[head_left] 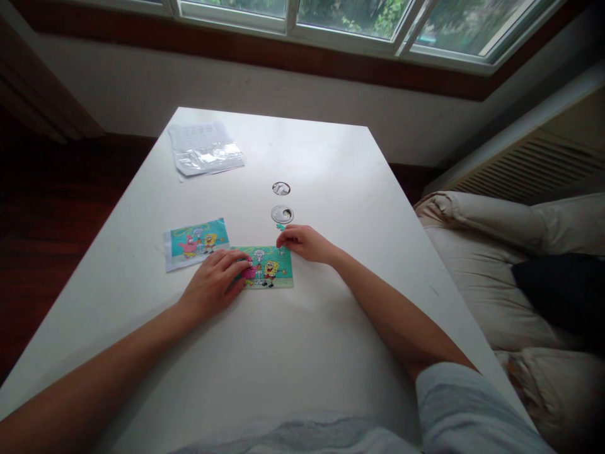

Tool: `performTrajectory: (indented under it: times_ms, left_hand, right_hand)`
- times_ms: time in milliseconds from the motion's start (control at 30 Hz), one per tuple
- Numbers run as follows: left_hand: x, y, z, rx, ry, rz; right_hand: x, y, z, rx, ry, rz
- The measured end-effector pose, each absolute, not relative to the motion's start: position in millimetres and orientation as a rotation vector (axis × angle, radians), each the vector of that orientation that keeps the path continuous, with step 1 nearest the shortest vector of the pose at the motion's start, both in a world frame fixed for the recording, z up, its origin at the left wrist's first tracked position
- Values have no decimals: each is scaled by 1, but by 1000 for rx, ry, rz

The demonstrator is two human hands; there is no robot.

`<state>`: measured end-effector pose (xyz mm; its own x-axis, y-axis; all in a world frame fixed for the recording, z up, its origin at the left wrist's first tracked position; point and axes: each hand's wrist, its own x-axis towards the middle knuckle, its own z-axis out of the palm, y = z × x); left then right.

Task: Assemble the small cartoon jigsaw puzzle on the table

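Note:
A jigsaw puzzle (pixel 283 275) of cartoon characters on a teal background lies flat on the white table (pixel 302 353). My left hand (pixel 215 280) rests on its left part, fingers stretched out and covering that end. At the puzzle's upper right edge, my right hand (pixel 305 243) is closed in a pinch. A small teal puzzle piece (pixel 280 227) shows just beyond those fingertips. Left of the puzzle, partly behind my left hand, lies a paper picture (pixel 196 243) with the same scene.
Papers in a clear plastic sleeve (pixel 205 148) lie at the table's far left. Two round cable holes, a farther one (pixel 281 188) and a nearer one (pixel 282 214), sit in the tabletop beyond the puzzle. A beige sofa (pixel 467 265) stands to the right.

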<state>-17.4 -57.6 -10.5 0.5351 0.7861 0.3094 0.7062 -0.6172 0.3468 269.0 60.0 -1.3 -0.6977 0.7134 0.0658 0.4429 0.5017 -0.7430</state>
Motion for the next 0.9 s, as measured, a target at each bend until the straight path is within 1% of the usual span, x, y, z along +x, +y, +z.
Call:
performTrajectory:
  times_ms: [433, 667, 900]
  left_hand:
    - [-17, -59, -9, 2605, 1267, 649]
    - [-16, -58, -9, 2606, 1281, 645]
    - [-16, -58, -9, 2596, 1275, 646]
  right_hand:
    - [271, 65, 6, -853, -2474, 1129]
    - [263, 57, 4, -993, -2437, 1016]
    - [263, 50, 0, -924, -2491, 837]
